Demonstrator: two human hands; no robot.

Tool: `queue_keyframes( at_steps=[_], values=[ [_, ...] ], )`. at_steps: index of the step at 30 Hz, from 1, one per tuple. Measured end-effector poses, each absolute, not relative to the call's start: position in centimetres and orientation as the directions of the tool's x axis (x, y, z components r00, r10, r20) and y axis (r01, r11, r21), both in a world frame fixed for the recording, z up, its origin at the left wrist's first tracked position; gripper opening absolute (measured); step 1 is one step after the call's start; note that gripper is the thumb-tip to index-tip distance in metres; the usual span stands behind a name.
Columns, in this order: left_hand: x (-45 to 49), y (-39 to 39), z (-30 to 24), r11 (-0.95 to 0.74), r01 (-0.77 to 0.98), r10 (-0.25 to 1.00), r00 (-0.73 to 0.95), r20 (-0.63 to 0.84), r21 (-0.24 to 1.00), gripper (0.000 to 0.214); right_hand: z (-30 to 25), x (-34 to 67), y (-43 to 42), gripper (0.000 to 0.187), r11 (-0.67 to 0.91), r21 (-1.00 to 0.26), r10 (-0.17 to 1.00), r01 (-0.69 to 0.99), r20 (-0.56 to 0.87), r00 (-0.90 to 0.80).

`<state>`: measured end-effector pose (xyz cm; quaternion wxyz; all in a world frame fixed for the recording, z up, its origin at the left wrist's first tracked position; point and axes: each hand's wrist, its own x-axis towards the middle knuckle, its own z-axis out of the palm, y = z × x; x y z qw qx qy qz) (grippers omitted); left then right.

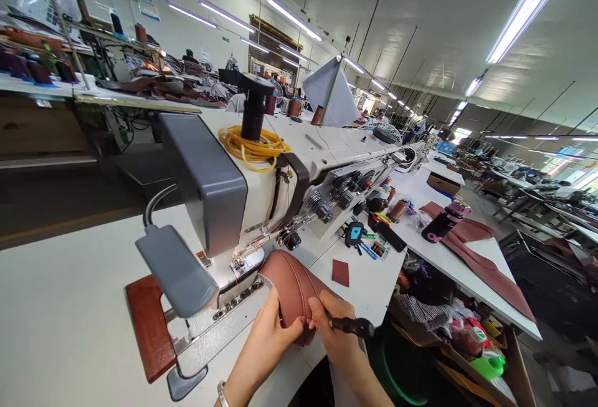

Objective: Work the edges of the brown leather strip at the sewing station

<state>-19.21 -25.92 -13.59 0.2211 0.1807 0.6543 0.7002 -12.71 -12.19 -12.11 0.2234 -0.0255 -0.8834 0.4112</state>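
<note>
Left hand [265,339] and right hand [332,326] grasp a soft, bendable brown leather panel [292,288], best held by its edges; the right also clenches a black-handled tool [355,327].

Tool [352,327] tip hidden by right hand [334,326], far benches [537,192] too small

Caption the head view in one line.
Left hand and right hand hold stitched brown leather at a sewing machine, the right gripping a dark-handled tool.

At bottom center, one left hand [264,348] and one right hand [336,326] meet one brown leather piece [292,288]. Left of center, one sewing machine [210,189] carries one yellow hose coil [252,149]
</note>
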Motion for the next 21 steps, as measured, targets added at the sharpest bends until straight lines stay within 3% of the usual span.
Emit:
queue_keyframes(
  at_steps=[3,8,12,16,21],
  values=[
    [-19.0,-25.8,-13.5,-0.031,-0.079,0.572,-0.819,-0.047,0.996,0.038,-12.0,-12.7,-12.2,0.046,0.642,-0.753,0.241,-0.145,0.377,-0.894],
    [-19.2,-25.9,-13.7,-0.156,-0.125,0.544,-0.839,-0.021,0.98,0.057,-11.0,-12.7,-11.1,0.051,0.365,-0.899,0.4,-0.244,0.388,-0.83],
    [-19.6,-26.3,-13.8,-0.217,-0.206,0.596,-0.802,-0.038,0.954,0.075,-10.1,-12.9,-10.1,0.056,0.419,-0.863,0.504,-0.281,0.479,-0.719],
    [-19.8,-27.0,-13.4,-0.27,-0.297,0.659,-0.75,-0.049,0.916,0.081,-11.2,-13.0,-9.8,0.054,0.495,-0.821,0.466,-0.284,0.526,-0.711],
    [-19.8,-27.7,-13.2,-0.307,-0.329,0.694,-0.719,-0.026,0.893,0.077,-13.3,-13.3,-10.1,0.041,0.528,-0.774,0.311,-0.35,0.56,-0.768]
  ],
)
